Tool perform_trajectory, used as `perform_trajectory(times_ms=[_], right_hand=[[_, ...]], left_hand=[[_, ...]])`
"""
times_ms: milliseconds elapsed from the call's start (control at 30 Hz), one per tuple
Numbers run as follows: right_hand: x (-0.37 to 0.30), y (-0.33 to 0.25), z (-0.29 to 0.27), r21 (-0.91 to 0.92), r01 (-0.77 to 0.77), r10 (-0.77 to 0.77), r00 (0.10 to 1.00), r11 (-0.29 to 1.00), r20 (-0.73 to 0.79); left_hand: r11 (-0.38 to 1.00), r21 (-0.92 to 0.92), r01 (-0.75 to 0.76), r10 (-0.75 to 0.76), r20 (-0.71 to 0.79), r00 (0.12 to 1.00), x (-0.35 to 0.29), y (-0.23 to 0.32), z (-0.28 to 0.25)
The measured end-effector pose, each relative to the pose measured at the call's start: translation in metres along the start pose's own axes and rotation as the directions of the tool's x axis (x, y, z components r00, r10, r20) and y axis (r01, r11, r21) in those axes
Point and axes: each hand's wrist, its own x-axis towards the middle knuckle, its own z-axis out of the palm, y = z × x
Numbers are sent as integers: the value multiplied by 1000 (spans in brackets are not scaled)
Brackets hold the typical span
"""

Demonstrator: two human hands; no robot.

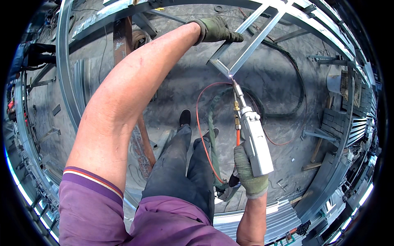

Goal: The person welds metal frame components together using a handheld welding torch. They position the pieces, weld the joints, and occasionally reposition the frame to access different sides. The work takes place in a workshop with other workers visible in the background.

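Observation:
My right hand [249, 174], in a green knitted glove, grips a handheld welding gun [257, 139] with a silvery-white body. Its narrow nozzle [238, 89] points up to the corner of a square-tube metal frame [251, 51], where a small bright spot glows. Brass fittings and an orange hose run along the gun's left side. My left arm reaches far forward. The gloved left hand [215, 30] is closed over the frame's left tube, its fingers pointing right; their undersides are hidden.
A dark sheathed hose [303, 88] and a thin red hose [198, 108] loop across the grey floor. Long metal beams [67, 61] enclose the work area. Metal tubes [283, 219] lie stacked close by at the lower right. Another person's dark-clothed legs [41, 54] show at far left.

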Motion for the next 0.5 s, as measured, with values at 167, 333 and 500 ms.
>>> perform_trajectory(times_ms=[167,333,500], right_hand=[[-3,3,2,15,-48,47,999,999,12],[-1,6,3,-13,-21,22,1000,1000,22],[-1,5,3,-3,-32,33,999,999,30]], left_hand=[[999,-1,38,-38,-15,999,-4,6,2],[999,-22,31,-32,-25,999,1,-1,5],[999,-34,27,-25,59,998,3,-2,0]])
